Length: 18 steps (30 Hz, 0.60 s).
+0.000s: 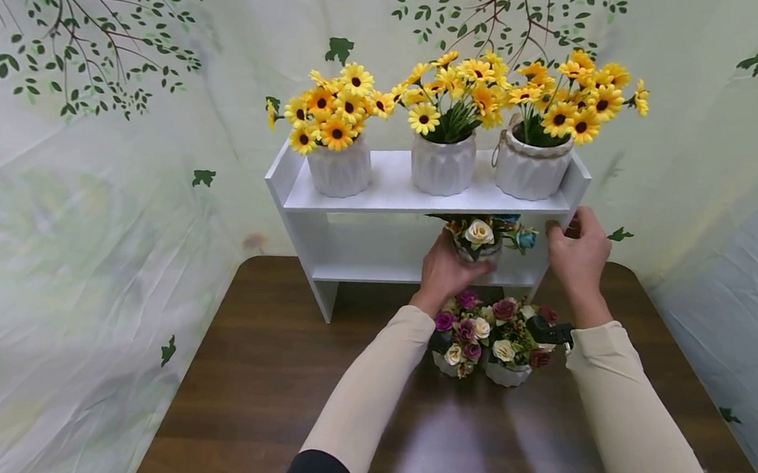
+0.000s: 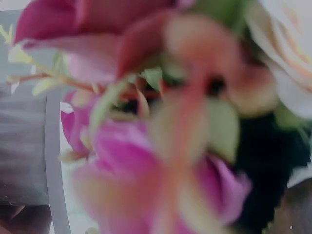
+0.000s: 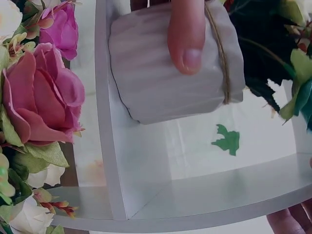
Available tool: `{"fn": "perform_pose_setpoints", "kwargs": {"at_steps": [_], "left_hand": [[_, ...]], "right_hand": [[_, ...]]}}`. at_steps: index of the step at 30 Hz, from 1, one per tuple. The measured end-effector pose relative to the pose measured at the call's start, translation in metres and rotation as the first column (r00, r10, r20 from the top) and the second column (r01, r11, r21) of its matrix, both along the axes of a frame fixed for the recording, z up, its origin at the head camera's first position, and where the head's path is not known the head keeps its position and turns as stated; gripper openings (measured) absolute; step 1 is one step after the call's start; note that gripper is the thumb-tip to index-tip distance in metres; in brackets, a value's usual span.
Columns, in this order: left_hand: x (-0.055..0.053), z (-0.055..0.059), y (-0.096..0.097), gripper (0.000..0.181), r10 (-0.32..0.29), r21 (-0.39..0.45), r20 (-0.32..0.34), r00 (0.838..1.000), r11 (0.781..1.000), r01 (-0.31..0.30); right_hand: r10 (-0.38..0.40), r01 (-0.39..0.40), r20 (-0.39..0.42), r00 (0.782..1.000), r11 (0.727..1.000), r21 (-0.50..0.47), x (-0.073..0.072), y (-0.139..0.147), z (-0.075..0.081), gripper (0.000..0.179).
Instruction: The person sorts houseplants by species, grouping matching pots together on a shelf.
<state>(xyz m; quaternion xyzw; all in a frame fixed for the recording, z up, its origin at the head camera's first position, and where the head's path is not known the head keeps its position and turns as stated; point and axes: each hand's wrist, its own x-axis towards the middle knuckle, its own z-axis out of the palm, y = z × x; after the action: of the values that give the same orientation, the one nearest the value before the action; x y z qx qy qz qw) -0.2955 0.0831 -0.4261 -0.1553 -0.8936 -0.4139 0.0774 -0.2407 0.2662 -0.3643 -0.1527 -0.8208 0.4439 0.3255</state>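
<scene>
My left hand (image 1: 445, 270) holds a white flower pot (image 3: 146, 68) with cream and blue roses (image 1: 479, 232) inside the lower compartment of a white two-tier shelf (image 1: 367, 248). In the right wrist view, the left thumb (image 3: 187, 46) lies across the pot's side, below its twine band, and the pot's base is right at the shelf board. My right hand (image 1: 581, 257) grips the front edge of the shelf's right side panel. Its fingers (image 3: 287, 222) show outside that panel. Blurred pink roses (image 2: 126, 170) fill the left wrist view.
Three pots of yellow daisies (image 1: 342, 168) stand along the top tier. Two pots of purple, red and cream roses (image 1: 507, 373) sit on the brown wooden table (image 1: 234, 419) in front of the shelf, below my forearms. A leaf-printed cloth (image 1: 123, 209) hangs behind.
</scene>
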Motion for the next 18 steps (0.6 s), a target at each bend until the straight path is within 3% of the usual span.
{"fn": "perform_pose_setpoints", "kwargs": {"at_steps": [13,18], "left_hand": [[-0.004,0.000,0.023,0.106,0.076,0.079,0.043,0.996,0.994,-0.079],[-0.007,0.002,0.031,0.105,0.057,0.139,0.073,0.996,0.988,-0.067]], "right_hand": [[0.007,-0.007,-0.017,1.000,1.000,0.022,-0.001,0.000,-0.001,0.030],[0.000,0.001,-0.032,1.000,0.999,0.033,-0.003,0.002,0.000,0.028]]}}
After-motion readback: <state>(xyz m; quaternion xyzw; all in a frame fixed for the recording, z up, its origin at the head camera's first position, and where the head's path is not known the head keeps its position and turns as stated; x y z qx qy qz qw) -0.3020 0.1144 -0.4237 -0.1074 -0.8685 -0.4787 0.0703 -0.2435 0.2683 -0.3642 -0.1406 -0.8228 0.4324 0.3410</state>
